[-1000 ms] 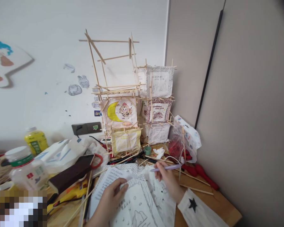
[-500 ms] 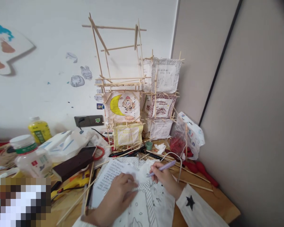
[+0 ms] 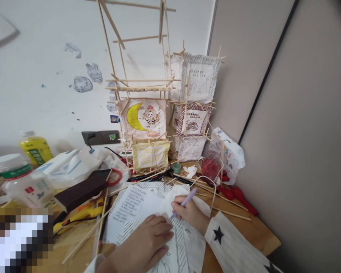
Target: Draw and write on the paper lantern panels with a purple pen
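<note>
My left hand [image 3: 146, 242] lies flat, fingers spread, pressing on a white printed sheet [image 3: 136, 206] with line drawings and text on the wooden table [image 3: 244, 235]. My right hand [image 3: 189, 214] grips a lilac pen [image 3: 186, 201], its tip down on the same sheet just right of my left fingers. A white sleeve with black stars [image 3: 233, 246] covers my right forearm. Behind the paper stands a tall frame of thin wooden sticks [image 3: 142, 83] with drawn paper panels, one showing a yellow moon [image 3: 143, 119].
Loose wooden sticks [image 3: 230, 212] and red-handled tools [image 3: 238, 195] lie right of the paper. At left are a dark box [image 3: 79, 191], red scissors [image 3: 115, 176], a yellow tool [image 3: 76, 218], a clear jar [image 3: 19, 182], a yellow bottle [image 3: 35, 148] and plastic bags [image 3: 71, 167]. Walls close the back and right.
The view tilted down and nearer. My left hand slid right and flattened on the sheet. My right hand dropped the pen from level to tip-down on the paper.
</note>
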The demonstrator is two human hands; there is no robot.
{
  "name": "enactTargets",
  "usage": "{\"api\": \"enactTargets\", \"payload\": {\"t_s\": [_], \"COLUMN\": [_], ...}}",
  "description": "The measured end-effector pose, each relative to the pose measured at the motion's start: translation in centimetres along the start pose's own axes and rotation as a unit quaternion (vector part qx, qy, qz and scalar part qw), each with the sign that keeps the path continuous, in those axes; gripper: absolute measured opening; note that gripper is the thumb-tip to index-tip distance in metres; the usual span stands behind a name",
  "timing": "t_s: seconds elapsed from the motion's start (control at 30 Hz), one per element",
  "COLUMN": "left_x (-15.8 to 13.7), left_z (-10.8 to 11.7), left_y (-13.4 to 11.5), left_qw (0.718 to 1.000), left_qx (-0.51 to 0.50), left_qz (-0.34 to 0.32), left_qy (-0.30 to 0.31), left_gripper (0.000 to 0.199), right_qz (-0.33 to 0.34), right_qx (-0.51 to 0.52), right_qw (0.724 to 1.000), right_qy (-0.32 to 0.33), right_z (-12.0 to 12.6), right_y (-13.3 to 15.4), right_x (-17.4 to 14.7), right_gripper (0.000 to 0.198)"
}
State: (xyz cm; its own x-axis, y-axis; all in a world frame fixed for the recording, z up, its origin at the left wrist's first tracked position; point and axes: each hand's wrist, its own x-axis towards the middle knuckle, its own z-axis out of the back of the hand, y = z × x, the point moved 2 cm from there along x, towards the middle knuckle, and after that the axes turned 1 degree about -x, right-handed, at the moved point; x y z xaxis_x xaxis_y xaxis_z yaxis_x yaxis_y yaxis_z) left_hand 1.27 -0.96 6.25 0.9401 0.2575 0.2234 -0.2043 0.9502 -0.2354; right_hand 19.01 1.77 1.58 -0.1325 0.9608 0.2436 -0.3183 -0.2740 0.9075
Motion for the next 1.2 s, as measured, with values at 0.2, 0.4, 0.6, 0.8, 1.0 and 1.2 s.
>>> {"api": "enactTargets", "payload": {"t_s": [0.2, 0.4, 0.6, 0.8, 1.0, 1.2], "left_x": [0.1, 0.1, 0.0, 0.1, 0.1, 0.0], "left_z": [0.0, 0.1, 0.0, 0.0, -0.1, -0.1], "left_y": [-0.1, -0.2, -0.2, -0.2, 0.1, 0.0], "left_qw": [1.0, 1.0, 1.0, 1.0, 1.0, 1.0], "left_qx": [0.014, 0.018, 0.017, 0.013, 0.015, 0.011], "left_qz": [-0.003, -0.002, -0.002, 0.001, -0.001, -0.008], "left_qy": [0.006, 0.007, 0.006, 0.007, 0.007, -0.014], "left_gripper": [0.027, 0.026, 0.025, 0.024, 0.024, 0.024], "right_qz": [0.022, 0.022, 0.015, 0.005, -0.006, 0.003], "right_qx": [-0.048, -0.055, -0.039, -0.018, -0.036, -0.045], "right_qw": [0.998, 0.997, 0.998, 0.999, 0.999, 0.998], "right_qy": [0.015, 0.042, 0.05, 0.045, 0.041, 0.044], "right_z": [0.1, 0.1, 0.1, 0.1, 0.1, 0.2], "right_y": [0.4, 0.6, -0.2, -0.3, -0.3, -0.1], "right_x": [-0.1, -0.1, 0.0, 0.0, 0.0, -0.1], "right_gripper": [0.031, 0.03, 0.029, 0.027, 0.029, 0.028]}}
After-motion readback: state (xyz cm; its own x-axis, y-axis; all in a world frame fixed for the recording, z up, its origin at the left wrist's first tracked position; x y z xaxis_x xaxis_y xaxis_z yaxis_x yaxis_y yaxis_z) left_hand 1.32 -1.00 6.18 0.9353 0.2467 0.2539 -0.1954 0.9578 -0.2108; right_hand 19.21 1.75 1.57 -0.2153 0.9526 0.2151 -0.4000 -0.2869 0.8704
